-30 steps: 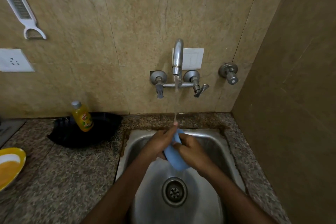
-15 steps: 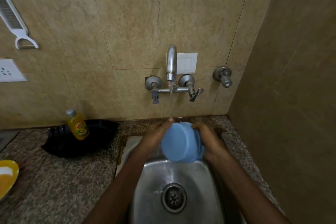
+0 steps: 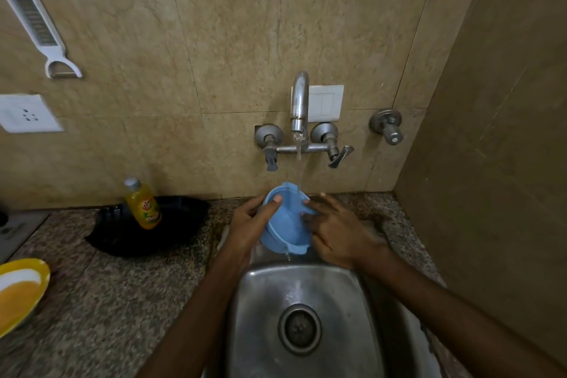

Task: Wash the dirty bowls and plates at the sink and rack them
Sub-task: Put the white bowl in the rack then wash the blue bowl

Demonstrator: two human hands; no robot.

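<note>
Water (image 3: pixel 298 169) is running from the tap (image 3: pixel 299 101) into one blue bowl (image 3: pixel 287 224), which is tilting above the sink (image 3: pixel 346 301). The left hand (image 3: pixel 250 224) is gripping its rim, thumb on top. The right hand (image 3: pixel 334 230) is pressing the other side; I cannot tell if it is curling round. The bowl is looking light, stiff and slippery, so I am guessing the rim is the best hold. One yellow plate (image 3: pixel 18 291) is waiting well apart.

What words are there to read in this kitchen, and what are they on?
"Vim": red logo on the yellow dish soap bottle; slightly blurred, so likely, not certain.
Rest of that label: too small to read.
Wall socket and switch plate: no words show.
</note>
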